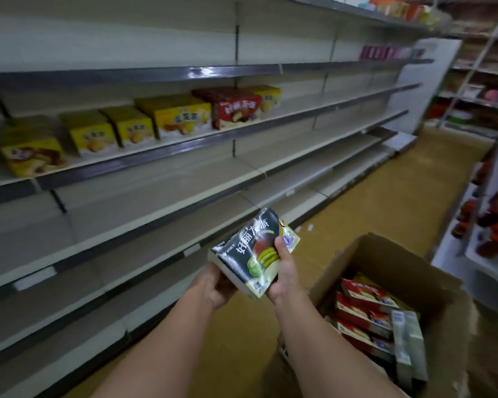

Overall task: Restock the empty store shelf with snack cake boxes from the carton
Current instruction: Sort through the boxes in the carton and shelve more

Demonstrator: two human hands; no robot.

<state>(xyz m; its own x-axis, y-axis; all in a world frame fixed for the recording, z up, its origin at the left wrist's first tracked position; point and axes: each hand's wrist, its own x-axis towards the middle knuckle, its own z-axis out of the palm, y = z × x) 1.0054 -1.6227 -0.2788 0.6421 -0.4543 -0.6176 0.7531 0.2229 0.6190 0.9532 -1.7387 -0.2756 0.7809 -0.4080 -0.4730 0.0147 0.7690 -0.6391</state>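
Snack cake box [252, 251] with a dark front, held in both hands at lower centre of the frame, above the tan floor [385, 196].
From left to right: yellow boxes [133, 127] and one red box [236, 109] stand in a row on a shelf [167, 149] at upper left, with bare shelves below them; the left hand [216, 285] cups the dark box's lower left corner from beneath, fingers curled under it; the right hand [285, 268] grips its lower right edge, thumb laid across the printed face; the box is tilted, its top leaning up and right; an open cardboard carton [391, 254] at lower right holds stacked red boxes [362, 314] and a pale upright box [407, 343].
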